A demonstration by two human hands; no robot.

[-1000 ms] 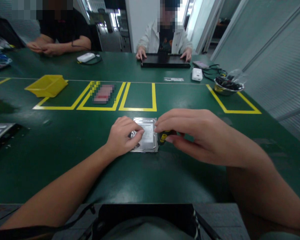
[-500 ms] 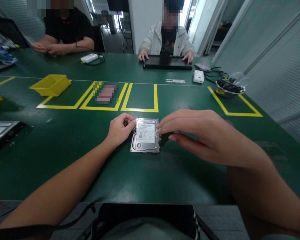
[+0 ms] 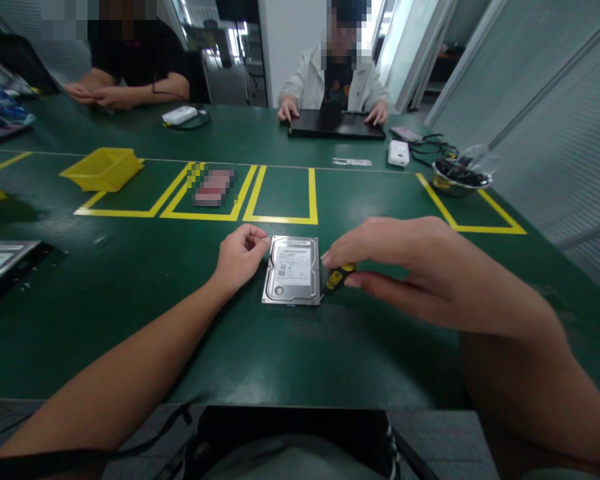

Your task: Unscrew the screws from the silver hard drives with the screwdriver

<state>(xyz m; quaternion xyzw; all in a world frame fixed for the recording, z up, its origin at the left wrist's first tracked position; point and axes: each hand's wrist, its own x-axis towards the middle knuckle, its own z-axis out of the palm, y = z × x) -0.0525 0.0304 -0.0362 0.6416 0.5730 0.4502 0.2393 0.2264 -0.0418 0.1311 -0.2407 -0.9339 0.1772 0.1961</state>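
Observation:
A silver hard drive [image 3: 293,270] lies flat on the green table [image 3: 130,320] in front of me, its label facing up. My left hand [image 3: 240,257] rests just left of the drive's far left corner, fingers curled in a loose pinch; what they hold, if anything, is too small to name. My right hand [image 3: 400,263] hovers to the right of the drive and grips a small black and yellow screwdriver [image 3: 336,276], whose tip points at the drive's right edge.
Yellow tape boxes mark the table beyond the drive, with a yellow bin [image 3: 103,168] at the left. A metal bowl [image 3: 459,177] of dark parts sits far right. A tray [image 3: 0,263] lies at the left edge. Two people sit across, one at a black laptop [image 3: 336,125].
My left hand has come off the drive's top and moved to its far left corner, closing into a pinch. My right hand has shifted slightly right, showing more of the screwdriver.

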